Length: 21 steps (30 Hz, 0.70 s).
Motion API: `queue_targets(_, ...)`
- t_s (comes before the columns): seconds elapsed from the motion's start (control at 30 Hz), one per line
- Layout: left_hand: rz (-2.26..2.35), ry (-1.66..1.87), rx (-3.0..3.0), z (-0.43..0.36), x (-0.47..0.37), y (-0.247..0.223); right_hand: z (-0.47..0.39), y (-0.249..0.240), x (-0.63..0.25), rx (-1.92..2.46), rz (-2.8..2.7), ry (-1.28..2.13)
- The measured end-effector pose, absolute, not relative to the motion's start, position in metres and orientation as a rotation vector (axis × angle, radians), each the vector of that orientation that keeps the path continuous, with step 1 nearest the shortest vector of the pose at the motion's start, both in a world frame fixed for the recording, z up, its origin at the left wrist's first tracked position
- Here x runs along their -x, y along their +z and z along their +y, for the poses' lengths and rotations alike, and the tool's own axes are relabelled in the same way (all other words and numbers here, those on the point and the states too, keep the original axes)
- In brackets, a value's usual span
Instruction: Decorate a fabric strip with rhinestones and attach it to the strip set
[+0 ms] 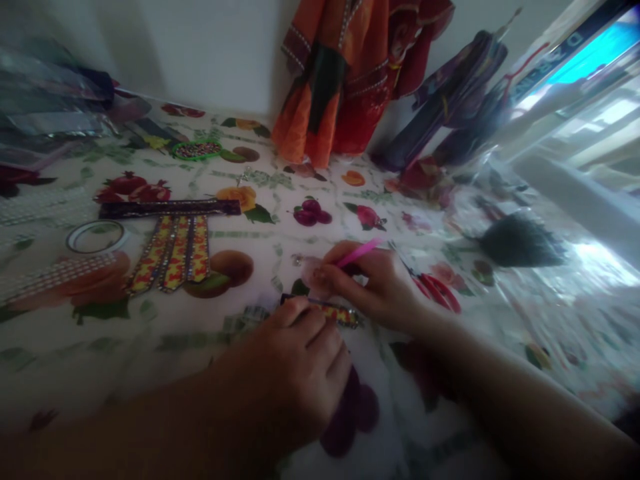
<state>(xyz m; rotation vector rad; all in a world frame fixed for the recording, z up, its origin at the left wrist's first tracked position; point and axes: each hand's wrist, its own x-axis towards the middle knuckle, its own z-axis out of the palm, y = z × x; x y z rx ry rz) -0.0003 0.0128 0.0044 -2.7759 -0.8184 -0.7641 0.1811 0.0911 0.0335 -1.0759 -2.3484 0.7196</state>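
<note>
My left hand (310,367) is closed over a short yellow-and-red patterned strip (345,315) with a dark, beaded edge, holding it at the table. Its fingers hide much of the strip. Just beyond it, my right hand (375,283) pinches a thin pink stick (361,251), whose lower tip is hidden by the fingers. To the left lie several matching strips (173,250), decorated with small shiny stones, below a dark band (170,209) with a studded edge.
Red-handled scissors (440,292) lie beside my right wrist. A roll of tape (95,237), sheets of stones (55,277) and a green-rimmed dish of beads (197,150) are at left. Dressed figures (335,87) stand behind. Clear plastic (565,320) and a dark bundle (523,241) lie right.
</note>
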Motion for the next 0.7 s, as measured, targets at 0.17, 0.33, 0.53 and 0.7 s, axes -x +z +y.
queue_targets(0.17,-0.820,-0.795,2.770,0.0123,-0.0012,0.0029,0.0917,0.0357,-0.1814,1.042,-2.407,0.700)
queue_targets(0.33,-0.833,-0.771,2.778,0.0129,0.0000,0.0009,0.0917,0.0354,-0.1829,1.042,-2.421,0.698)
queue_targets(0.53,-0.839,-0.708,2.791,0.0113,0.0012,0.0011,0.0928,0.0316,-0.1830,1.120,-2.336,0.772)
queue_targets(0.7,-0.853,-0.726,2.773,0.0118,0.0003,-0.0002,0.0947,0.0265,-0.1835,1.171,-2.135,1.006)
